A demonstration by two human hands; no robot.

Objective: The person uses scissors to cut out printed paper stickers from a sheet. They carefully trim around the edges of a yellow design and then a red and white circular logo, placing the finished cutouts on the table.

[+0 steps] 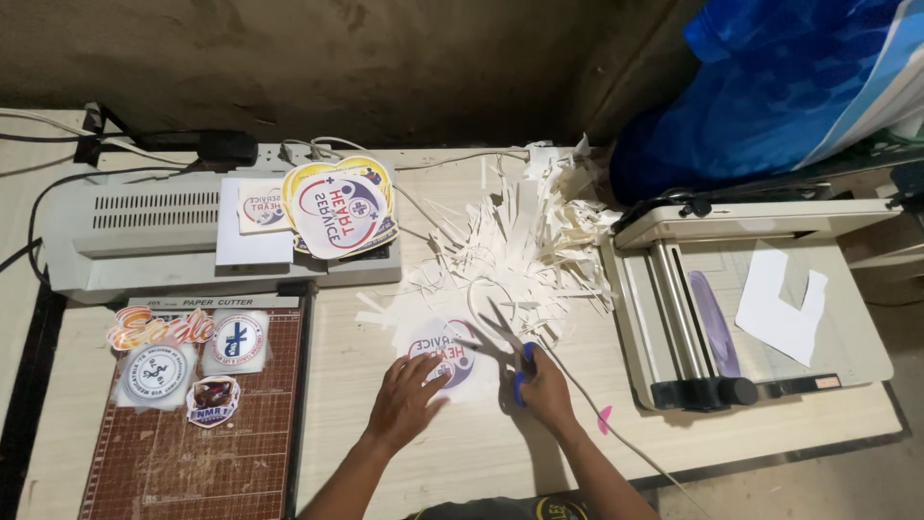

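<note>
I count 2 hands, the left hand [402, 400] and the right hand [545, 385], and 1 pair of scissors [508, 345]. On the bench [462, 453] I see 1 laminator [144, 236] far left, 1 brown cutting mat [207, 443] near left carrying 4 cut stickers [188, 356], and 1 paper trimmer [751, 299] on the right. There is 1 heap of white paper strips [520, 241], too many to count.

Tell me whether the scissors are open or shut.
Open: the scissors in the right hand show two blades spread apart over the printed sheet.
</note>
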